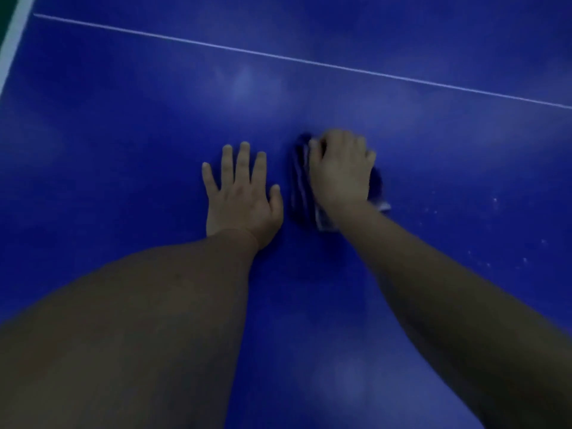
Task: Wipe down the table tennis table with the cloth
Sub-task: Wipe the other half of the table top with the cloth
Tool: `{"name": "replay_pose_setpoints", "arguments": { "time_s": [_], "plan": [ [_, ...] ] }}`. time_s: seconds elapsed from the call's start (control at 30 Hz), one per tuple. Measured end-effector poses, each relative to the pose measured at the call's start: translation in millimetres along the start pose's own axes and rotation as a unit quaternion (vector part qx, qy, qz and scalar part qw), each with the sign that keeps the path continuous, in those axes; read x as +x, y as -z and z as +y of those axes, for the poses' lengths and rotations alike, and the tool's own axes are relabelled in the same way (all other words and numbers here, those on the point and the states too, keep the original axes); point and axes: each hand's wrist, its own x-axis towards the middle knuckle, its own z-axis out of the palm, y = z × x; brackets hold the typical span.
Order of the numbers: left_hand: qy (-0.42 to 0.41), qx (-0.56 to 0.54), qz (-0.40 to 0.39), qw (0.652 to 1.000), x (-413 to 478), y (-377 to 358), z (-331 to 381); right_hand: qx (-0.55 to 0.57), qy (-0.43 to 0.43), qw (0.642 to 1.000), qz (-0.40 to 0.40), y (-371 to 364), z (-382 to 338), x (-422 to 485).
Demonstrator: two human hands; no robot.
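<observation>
- step in hand: wiping. your right grip (340, 171) lies curled over the bunched cloth (298, 187) and presses it to the blue surface (123, 134). the blur there suggests a stroke under way.
- your left grip (243, 196) rests flat with straight, spread fingers and holds nothing. it sits just at 9 o'clock of the cloth, not touching it.
- next move, as a judgement: carry the cloth toward 3 to 4 o'clock, where pale specks (495, 201) lie, keeping even pressure.
- around: a thin white line (278, 57) crosses at 12 o'clock, and a white edge band (15, 41) lies at 10 o'clock.
- in the way: only the left grip blocks a sweep toward 9 o'clock.
</observation>
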Motion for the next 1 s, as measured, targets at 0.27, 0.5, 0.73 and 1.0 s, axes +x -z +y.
{"name": "replay_pose_setpoints", "arguments": {
  "time_s": [0.27, 0.5, 0.73, 1.0],
  "plan": [
    [0.008, 0.01, -0.012, 1.0, -1.0, -1.6, 0.3, -0.007, 0.122, 0.992, -0.004, 0.9, 15.7, 28.3],
    [0.011, 0.012, -0.017, 1.0, 0.2, -1.3, 0.6, 0.005, -0.05, 0.999, -0.005, -25.3, -25.1, 136.4],
    [0.009, 0.015, -0.024, 1.0, 0.3, 0.1, 0.1, 0.001, 0.143, 0.99, -0.003, -10.0, 7.4, 59.7],
    [0.008, 0.017, -0.026, 0.999, -0.6, 0.6, 2.2, 0.007, -0.026, 1.0, -0.008, -28.7, -28.8, 143.8]
  ]
}}
